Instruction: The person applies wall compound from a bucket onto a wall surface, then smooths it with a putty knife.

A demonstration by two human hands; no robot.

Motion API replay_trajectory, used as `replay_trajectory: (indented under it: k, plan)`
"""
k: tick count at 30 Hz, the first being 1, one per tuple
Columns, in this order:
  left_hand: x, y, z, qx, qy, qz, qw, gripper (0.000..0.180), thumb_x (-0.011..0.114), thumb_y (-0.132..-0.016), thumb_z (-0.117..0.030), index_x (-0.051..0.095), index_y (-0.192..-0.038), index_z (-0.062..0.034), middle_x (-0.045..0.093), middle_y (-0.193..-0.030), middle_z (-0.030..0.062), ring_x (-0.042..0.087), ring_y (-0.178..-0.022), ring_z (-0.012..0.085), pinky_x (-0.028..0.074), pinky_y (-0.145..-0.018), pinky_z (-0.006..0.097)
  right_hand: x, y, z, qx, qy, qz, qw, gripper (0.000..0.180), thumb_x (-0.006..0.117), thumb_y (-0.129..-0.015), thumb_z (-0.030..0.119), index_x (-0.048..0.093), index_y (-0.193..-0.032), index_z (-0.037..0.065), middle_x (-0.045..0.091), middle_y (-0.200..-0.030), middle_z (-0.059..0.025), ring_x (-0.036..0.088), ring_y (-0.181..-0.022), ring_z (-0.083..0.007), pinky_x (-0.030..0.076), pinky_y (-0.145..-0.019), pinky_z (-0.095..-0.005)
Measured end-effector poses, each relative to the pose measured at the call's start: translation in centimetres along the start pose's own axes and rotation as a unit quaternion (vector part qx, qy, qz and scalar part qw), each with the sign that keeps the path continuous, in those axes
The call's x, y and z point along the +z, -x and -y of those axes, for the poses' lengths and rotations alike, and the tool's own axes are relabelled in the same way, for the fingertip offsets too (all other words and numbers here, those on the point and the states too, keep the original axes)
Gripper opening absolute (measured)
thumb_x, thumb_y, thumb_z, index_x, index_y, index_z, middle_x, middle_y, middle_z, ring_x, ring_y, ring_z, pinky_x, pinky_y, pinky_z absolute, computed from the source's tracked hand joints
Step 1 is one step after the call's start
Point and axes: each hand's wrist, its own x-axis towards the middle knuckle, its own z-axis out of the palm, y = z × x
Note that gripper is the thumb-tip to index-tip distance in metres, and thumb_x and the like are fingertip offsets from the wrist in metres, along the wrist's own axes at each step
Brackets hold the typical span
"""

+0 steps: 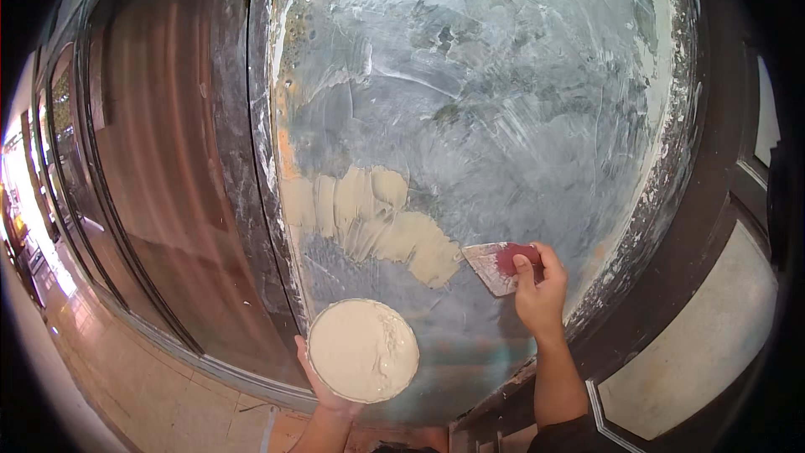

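So, we had a putty knife [488, 267] in the right grip [541, 289], closed around its dark red handle [527, 249], thumb pressed on the near face. The left grip [333, 396] was curled on a round tub [417, 356] of cream paste [348, 346], left side and underside; we couldn't see most of those fingers.

Key relation: the knife's long axis ran roughly right to left, blade leading left and slightly down, its upper corner right at the right-hand end of the beige patch [423, 245] on the grey panel [537, 159]. We couldn't tell whether blade and patch actually touched. The right grip was nearer that end.

The left grip sat lower, so we had the tub below the patch, down and left of the blade, well apart from it. Pale residue coated the blade. Left of the panel we saw a dark frame [236, 96]; tiled floor [189, 390] lay lower left.
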Motion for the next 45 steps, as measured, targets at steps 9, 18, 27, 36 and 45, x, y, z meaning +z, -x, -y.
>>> replay_trajectory:
  k: [9, 18, 27, 36, 45]
  plan:
    - [0.7, -0.2, -0.2, -0.018, -0.001, 0.003, 1.000, 0.088, 0.030, -0.097, -0.079, 0.050, -0.148, -0.0101, 0.057, -0.145, 0.0138, 0.059, -0.127, 0.0364, 0.053, -0.103, 0.053, -0.2, 0.1, -0.5, 0.015, -0.002, 0.017, 1.000, 0.023, 0.074, -0.093, 0.016, 0.069, -0.110, 0.002, 0.070, -0.097, -0.0122, 0.063, -0.084, -0.0309, 0.042, -0.083, -0.0397]
    - [0.3, -0.4, 0.1, -0.025, 0.016, 0.010, 0.999, 0.088, 0.030, -0.096, -0.080, 0.049, -0.149, -0.0113, 0.056, -0.146, 0.0134, 0.058, -0.129, 0.0377, 0.051, -0.105, 0.055, 0.5, 0.5, -0.2, -0.068, 0.053, 0.023, 0.996, 0.022, 0.074, -0.092, 0.015, 0.069, -0.109, 0.002, 0.071, -0.097, -0.0120, 0.062, -0.085, -0.0291, 0.042, -0.084, -0.0392]
    - [-0.2, -0.2, 0.1, -0.002, 0.008, -0.005, 1.000, 0.088, 0.030, -0.096, -0.080, 0.049, -0.149, -0.0118, 0.055, -0.147, 0.0135, 0.058, -0.129, 0.0377, 0.049, -0.106, 0.056, 0.8, 1.8, -0.2, -0.067, 0.053, 0.022, 0.996, 0.022, 0.074, -0.092, 0.014, 0.068, -0.108, 0.000, 0.070, -0.096, -0.0131, 0.062, -0.085, -0.0310, 0.043, -0.082, -0.0399]
    - [-0.6, 0.2, -0.1, -0.006, 0.017, 0.003, 1.000, 0.088, 0.032, -0.097, -0.079, 0.049, -0.148, -0.0099, 0.055, -0.147, 0.0139, 0.057, -0.129, 0.0376, 0.050, -0.107, 0.054, 0.3, 1.5, -0.5, -0.026, 0.003, -0.009, 1.000, 0.020, 0.073, -0.095, 0.015, 0.068, -0.109, 0.002, 0.069, -0.099, -0.0126, 0.059, -0.085, -0.0296, 0.043, -0.082, -0.0400]
    - [0.2, 0.7, -0.4, -0.012, 0.003, 0.001, 1.000, 0.089, 0.032, -0.096, -0.080, 0.051, -0.147, -0.0097, 0.056, -0.146, 0.0135, 0.058, -0.128, 0.0374, 0.050, -0.106, 0.055, 0.4, 0.8, -0.8, 0.019, -0.040, -0.023, 0.999, 0.021, 0.072, -0.095, 0.016, 0.067, -0.109, 0.001, 0.070, -0.097, -0.0131, 0.061, -0.085, -0.0306, 0.045, -0.083, -0.0399]
